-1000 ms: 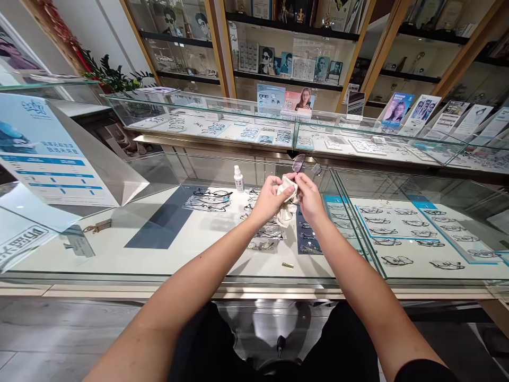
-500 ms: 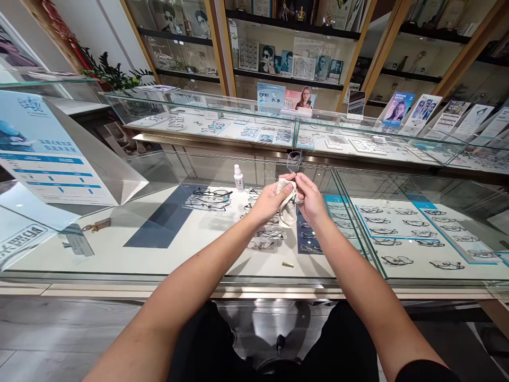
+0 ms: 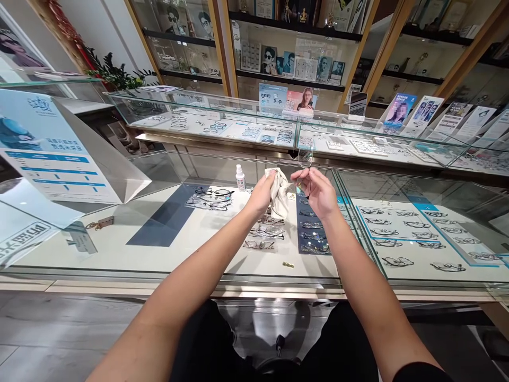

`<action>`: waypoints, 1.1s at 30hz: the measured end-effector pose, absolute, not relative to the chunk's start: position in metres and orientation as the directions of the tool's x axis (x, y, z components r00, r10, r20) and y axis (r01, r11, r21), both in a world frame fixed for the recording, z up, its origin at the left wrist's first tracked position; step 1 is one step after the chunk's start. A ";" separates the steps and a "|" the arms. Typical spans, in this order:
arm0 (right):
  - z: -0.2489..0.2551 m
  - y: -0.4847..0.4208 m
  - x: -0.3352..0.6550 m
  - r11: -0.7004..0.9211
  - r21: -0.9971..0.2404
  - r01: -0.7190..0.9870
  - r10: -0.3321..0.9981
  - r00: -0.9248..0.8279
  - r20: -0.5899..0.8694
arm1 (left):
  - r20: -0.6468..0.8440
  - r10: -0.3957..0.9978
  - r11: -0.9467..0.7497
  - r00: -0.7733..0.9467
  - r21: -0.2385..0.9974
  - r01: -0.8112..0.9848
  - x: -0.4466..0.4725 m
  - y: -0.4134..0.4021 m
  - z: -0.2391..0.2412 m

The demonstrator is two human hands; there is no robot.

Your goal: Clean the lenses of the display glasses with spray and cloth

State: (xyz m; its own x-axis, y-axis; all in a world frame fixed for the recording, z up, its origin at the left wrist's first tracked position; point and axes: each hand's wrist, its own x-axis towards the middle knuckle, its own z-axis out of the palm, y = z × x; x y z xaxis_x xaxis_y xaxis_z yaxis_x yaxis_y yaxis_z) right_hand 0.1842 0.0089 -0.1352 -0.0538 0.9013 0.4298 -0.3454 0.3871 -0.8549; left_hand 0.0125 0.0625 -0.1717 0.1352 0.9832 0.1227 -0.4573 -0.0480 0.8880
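Observation:
My left hand [image 3: 262, 195] is closed on a crumpled cream cloth [image 3: 280, 197], which hangs down from the fingers above the glass counter. Just to its right, my right hand [image 3: 320, 194] pinches a pair of eyeglasses [image 3: 306, 156]. One lens stands up above the fingertips; the other shows below them. Part of the frame is hidden behind the fingers. A gap separates the cloth from the eyeglasses. Beyond my left hand a small white spray bottle [image 3: 240, 179] stands upright on the counter.
Under the glass, rows of frames lie on a dark blue panel [image 3: 313, 233] and white trays [image 3: 401, 225]. A small gold-coloured piece [image 3: 288, 265] lies near the front. A large folded sign [image 3: 59, 154] stands at left. Behind is another glass display case [image 3: 222, 139].
My hands have moved apart. The cloth has come away from the eyeglasses with my left hand, and the eyeglasses have shifted right in my right hand.

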 end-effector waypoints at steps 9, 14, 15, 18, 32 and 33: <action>-0.143 0.010 0.172 0.302 -0.920 -0.250 0.919 -0.182 0.351 | 0.205 0.911 -0.030 0.358 0.899 -0.437 0.011 0.059 -0.166; -0.143 0.013 0.177 0.352 -0.904 -0.242 0.920 -0.087 0.381 | 0.215 0.901 -0.079 0.377 0.935 -0.346 0.008 0.056 -0.164; -0.143 0.013 0.177 0.358 -0.902 -0.242 0.919 -0.078 0.385 | 0.226 0.899 -0.097 0.375 0.938 -0.333 0.007 0.056 -0.165; -0.144 0.013 0.177 0.367 -0.894 -0.256 0.916 -0.068 0.395 | 0.264 0.891 -0.146 0.370 0.937 -0.318 0.007 0.057 -0.165; -0.153 0.024 0.180 0.399 -0.904 -0.155 0.913 -0.029 0.408 | 0.337 0.920 -0.249 0.202 0.898 -0.363 0.009 0.055 -0.164; -0.153 0.023 0.179 0.404 -0.903 -0.146 0.911 -0.030 0.412 | 0.343 0.919 -0.259 0.194 0.896 -0.360 0.009 0.055 -0.163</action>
